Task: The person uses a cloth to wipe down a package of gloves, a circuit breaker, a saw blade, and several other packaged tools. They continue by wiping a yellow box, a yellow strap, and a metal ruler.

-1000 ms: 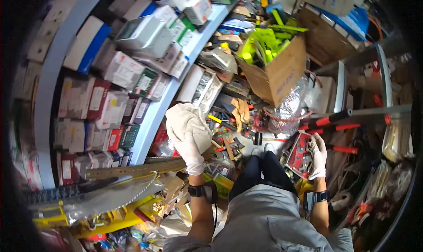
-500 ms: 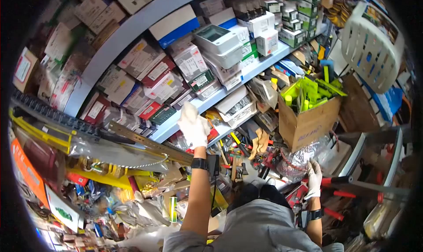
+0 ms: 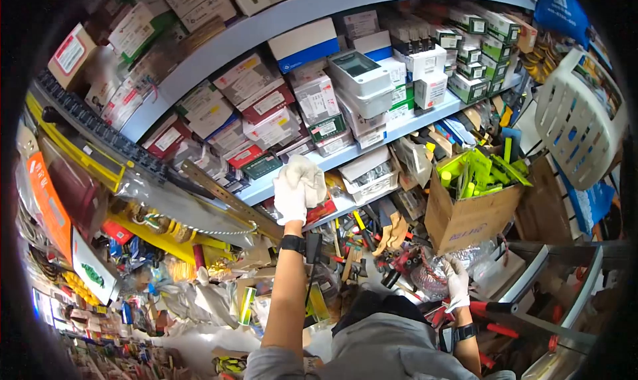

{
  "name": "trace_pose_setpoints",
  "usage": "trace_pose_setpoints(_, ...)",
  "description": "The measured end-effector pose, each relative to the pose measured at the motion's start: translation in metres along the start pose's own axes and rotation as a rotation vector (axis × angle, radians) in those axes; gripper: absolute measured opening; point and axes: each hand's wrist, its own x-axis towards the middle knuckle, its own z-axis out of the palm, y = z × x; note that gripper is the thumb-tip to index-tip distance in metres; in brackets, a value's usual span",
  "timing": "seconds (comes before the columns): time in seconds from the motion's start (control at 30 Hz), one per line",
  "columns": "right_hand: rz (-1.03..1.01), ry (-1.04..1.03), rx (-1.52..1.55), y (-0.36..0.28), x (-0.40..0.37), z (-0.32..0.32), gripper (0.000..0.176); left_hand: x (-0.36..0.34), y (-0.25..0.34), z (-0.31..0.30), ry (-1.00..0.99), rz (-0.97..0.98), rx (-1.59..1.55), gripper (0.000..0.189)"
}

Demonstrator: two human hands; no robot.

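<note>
My left hand (image 3: 290,197), in a white glove, is raised in front of the blue-grey shelf edge (image 3: 266,188) and grips a crumpled white cloth (image 3: 308,174). The cloth hangs against the front of the boxed goods on the shelf. My right hand (image 3: 457,281), also gloved, is low at my right side. It rests on a red and black packaged tool (image 3: 442,310) next to a clear plastic bag (image 3: 432,277); whether it grips the tool is unclear. A black watch sits on each wrist.
Shelves packed with small boxes (image 3: 319,101) fill the upper view. A cardboard box of green-yellow tools (image 3: 468,214) stands at the right, below a white plastic chair (image 3: 575,121). Loose hand tools (image 3: 372,237) litter the floor. A long saw blade and metal bar (image 3: 199,207) jut out at left.
The view has tilted up toward the shelves. My left hand has risen with the cloth to the shelf edge. My right hand has dropped lower beside my hip.
</note>
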Motion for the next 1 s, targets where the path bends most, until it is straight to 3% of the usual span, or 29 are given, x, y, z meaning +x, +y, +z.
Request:
trace_pose_setpoints(0.1, 0.011, 0.01, -0.005, -0.006, 0.003, 0.008, 0.034, 0.004, -0.021, -0.015, 0.026, -0.137, 0.066, 0.054)
trace_pose_setpoints(0.23, -0.089, -0.079, -0.092, -0.043, 0.006, 0.031, 0.034, 0.003, -0.032, -0.024, -0.004, -0.081, 0.085, 0.054)
trace_pose_setpoints(0.33, 0.013, -0.157, 0.079, -0.076, 0.013, 0.052, 0.035, 0.007, -0.034, -0.022, -0.038, -0.089, 0.121, 0.053)
trace_pose_setpoints(0.4, -0.102, -0.148, -0.07, -0.072, 0.039, 0.061, 0.037, 0.01, -0.032, -0.023, -0.051, -0.081, 0.139, 0.052)
trace_pose_setpoints(0.5, -0.302, -0.161, -0.044, -0.139, 0.047, 0.087, 0.043, 0.01, -0.037, -0.021, -0.066, -0.042, 0.155, 0.051)
trace_pose_setpoints(0.63, -0.492, -0.121, -0.051, -0.226, 0.073, 0.126, 0.068, 0.009, -0.034, -0.022, -0.047, -0.04, 0.163, 0.045)
trace_pose_setpoints(0.7, -0.593, -0.181, 0.112, -0.276, 0.076, 0.15, 0.085, 0.009, -0.034, -0.02, -0.034, -0.047, 0.174, 0.042)
trace_pose_setpoints(0.77, -0.868, -0.056, -0.063, -0.319, 0.098, 0.184, 0.102, 0.012, -0.038, -0.018, -0.054, -0.052, 0.168, 0.043)
trace_pose_setpoints(0.87, -0.816, 0.008, -0.15, -0.356, 0.106, 0.216, 0.117, 0.015, -0.04, -0.018, -0.076, -0.063, 0.159, 0.043)
trace_pose_setpoints(1.0, -0.872, 0.152, -0.217, -0.354, 0.139, 0.248, 0.124, 0.015, -0.038, -0.017, -0.07, -0.07, 0.151, 0.043)
